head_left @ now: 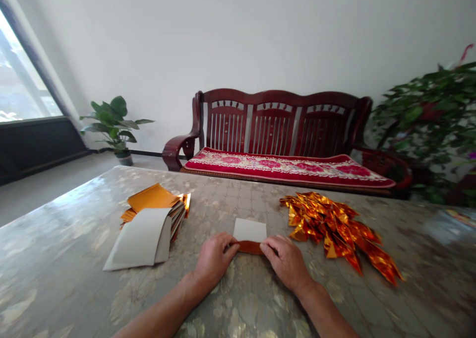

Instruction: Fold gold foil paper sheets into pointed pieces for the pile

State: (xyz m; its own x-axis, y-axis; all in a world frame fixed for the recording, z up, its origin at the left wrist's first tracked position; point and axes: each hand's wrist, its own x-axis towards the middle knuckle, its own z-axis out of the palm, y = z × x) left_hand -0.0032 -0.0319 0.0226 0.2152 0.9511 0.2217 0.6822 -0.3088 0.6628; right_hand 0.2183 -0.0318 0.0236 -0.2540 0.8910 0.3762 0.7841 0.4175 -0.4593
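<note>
A sheet of paper (pixel 250 230) lies at the middle of the table, white side up, its near edge turned over into an orange strip. My left hand (pixel 216 254) pinches the left end of that strip between thumb and fingers. At the strip's right end, my right hand (pixel 286 259) is closed on it in the same way. To the left sits a stack of sheets (pixel 139 236), some white side up and some gold. On the right is a heap of folded shiny orange-gold foil pieces (pixel 334 224).
The table (pixel 208 298) has a patterned, glossy cover. A clear plastic item (pixel 451 225) lies near its right edge. Beyond stand a dark red wooden bench (pixel 275 97) with a red floral cushion (pixel 290 167), a potted plant (pixel 115 122) at left and leafy plants (pixel 427 109) at right.
</note>
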